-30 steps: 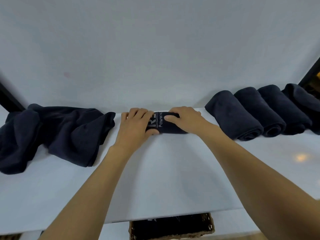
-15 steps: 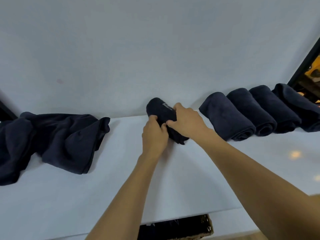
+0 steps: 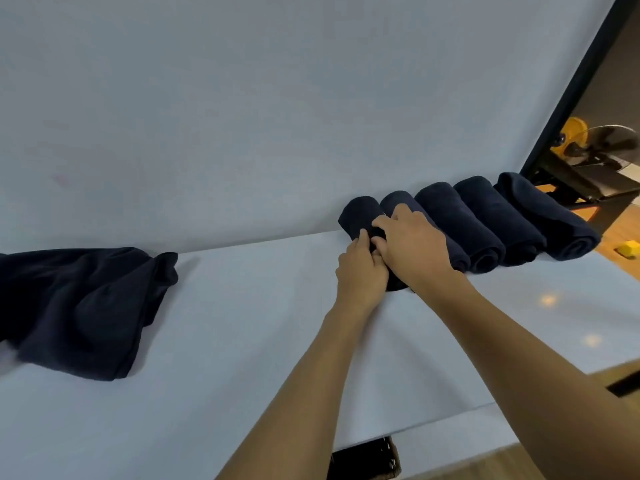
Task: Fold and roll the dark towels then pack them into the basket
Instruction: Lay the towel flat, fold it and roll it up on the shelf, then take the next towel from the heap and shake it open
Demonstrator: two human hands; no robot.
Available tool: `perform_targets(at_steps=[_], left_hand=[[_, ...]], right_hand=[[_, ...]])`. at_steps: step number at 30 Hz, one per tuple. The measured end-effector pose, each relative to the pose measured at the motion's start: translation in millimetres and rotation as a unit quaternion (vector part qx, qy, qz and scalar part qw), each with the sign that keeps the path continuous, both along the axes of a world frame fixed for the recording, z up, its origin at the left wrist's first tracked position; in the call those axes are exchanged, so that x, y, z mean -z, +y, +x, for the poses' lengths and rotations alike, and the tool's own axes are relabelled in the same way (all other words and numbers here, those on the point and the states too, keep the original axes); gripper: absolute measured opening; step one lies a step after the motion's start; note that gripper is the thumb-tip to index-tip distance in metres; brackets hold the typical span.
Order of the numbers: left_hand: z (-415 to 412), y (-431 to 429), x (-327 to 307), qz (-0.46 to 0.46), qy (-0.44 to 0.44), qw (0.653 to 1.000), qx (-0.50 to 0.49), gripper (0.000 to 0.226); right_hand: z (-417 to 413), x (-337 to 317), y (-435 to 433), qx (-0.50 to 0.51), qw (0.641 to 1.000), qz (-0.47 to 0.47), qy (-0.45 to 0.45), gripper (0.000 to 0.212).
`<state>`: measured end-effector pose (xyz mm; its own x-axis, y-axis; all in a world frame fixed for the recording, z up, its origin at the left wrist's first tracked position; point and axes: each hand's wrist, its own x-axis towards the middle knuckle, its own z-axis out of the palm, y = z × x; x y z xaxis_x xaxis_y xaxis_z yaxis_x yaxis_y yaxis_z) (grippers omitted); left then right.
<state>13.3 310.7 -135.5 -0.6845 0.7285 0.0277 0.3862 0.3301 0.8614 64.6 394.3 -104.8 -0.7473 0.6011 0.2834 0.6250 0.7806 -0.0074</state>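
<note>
Head view: both hands hold a rolled dark towel (image 3: 358, 213) at the back of the white counter (image 3: 259, 323), just beside a row of four rolled towels (image 3: 485, 220) on its right. The left hand (image 3: 362, 271) curls its fingers (image 3: 362, 239) round the roll's near part, and the right hand (image 3: 412, 247) wraps its fingers (image 3: 381, 221) over the top. A loose heap of dark towels (image 3: 86, 306) lies well apart at left. The basket (image 3: 393, 460) shows below the counter's near edge.

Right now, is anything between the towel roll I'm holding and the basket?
Nothing visible. The left hand and right hand grip the towel roll; only bare table lies between it and the basket, partly seen below the near edge.
</note>
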Motion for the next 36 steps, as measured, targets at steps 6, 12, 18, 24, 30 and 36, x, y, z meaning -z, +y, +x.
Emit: perform_targets(at_steps=[6, 12, 18, 24, 30, 36], left_hand=[[-11, -13, -3, -0.035, 0.021, 0.998, 0.049, 0.050], [-13, -28, -6, -0.024, 0.044, 0.998, 0.036, 0.033], [-23, -72, -24, -0.032, 0.103, 0.994, 0.005, 0.047], [-78, -180, -42, -0.205, 0.311, 0.901, -0.224, 0.044], [-95, -271, -9, -0.415, 0.281, 0.817, -0.284, 0.032], [-104, -299, -24, -0.190, 0.213, 0.916, -0.281, 0.012]], right_hand=[[-5, -8, -5, 0.013, 1.000, -0.006, -0.017, 0.029], [-19, -12, -26, 0.007, 1.000, 0.015, -0.009, 0.026], [-36, -16, -59, -0.053, 0.999, 0.005, 0.011, 0.028], [-73, -16, -147, -0.274, 0.936, -0.197, 0.101, 0.037], [-122, 3, -226, -0.387, 0.877, -0.283, 0.038, 0.037], [-138, 15, -250, -0.446, 0.864, -0.233, 0.014, 0.033]])
